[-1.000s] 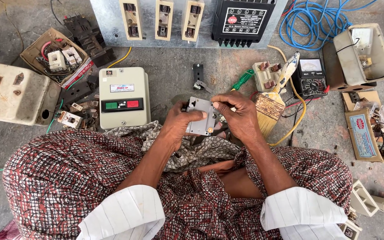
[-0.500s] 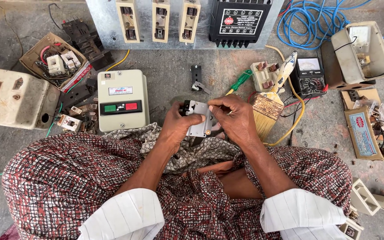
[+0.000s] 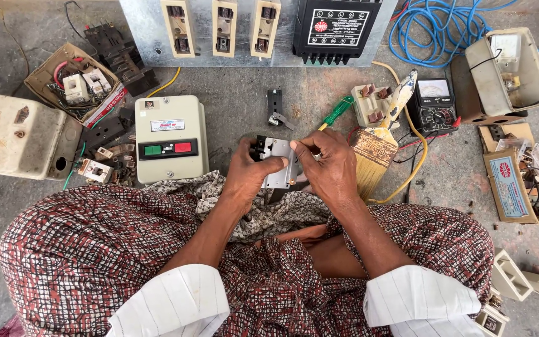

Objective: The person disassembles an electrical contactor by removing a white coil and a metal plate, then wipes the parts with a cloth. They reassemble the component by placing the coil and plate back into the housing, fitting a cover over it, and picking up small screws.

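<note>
Grey switch part (image 3: pixel 277 163), a small metal-and-black electrical piece, sits between my two hands just above my lap. My left hand (image 3: pixel 252 173) is curled around its left side, thumb laid across the grey face and fingers wrapped behind. My right hand (image 3: pixel 329 163) closes on its right edge, thumb and forefinger pinched together at the top corner; I cannot tell whether anything small is between them.

Just left of my left hand stands a cream starter box (image 3: pixel 170 138) with a green and a red button. Just right of my right hand lies a paintbrush (image 3: pixel 377 150), with a green screwdriver (image 3: pixel 336 111) above my knuckles and an analogue meter (image 3: pixel 433 105) further right. A small black bracket (image 3: pixel 275 107) lies on the concrete floor (image 3: pixel 232 100) beyond my fingers. Blue wire (image 3: pixel 435 31) is coiled far off, up right.
</note>
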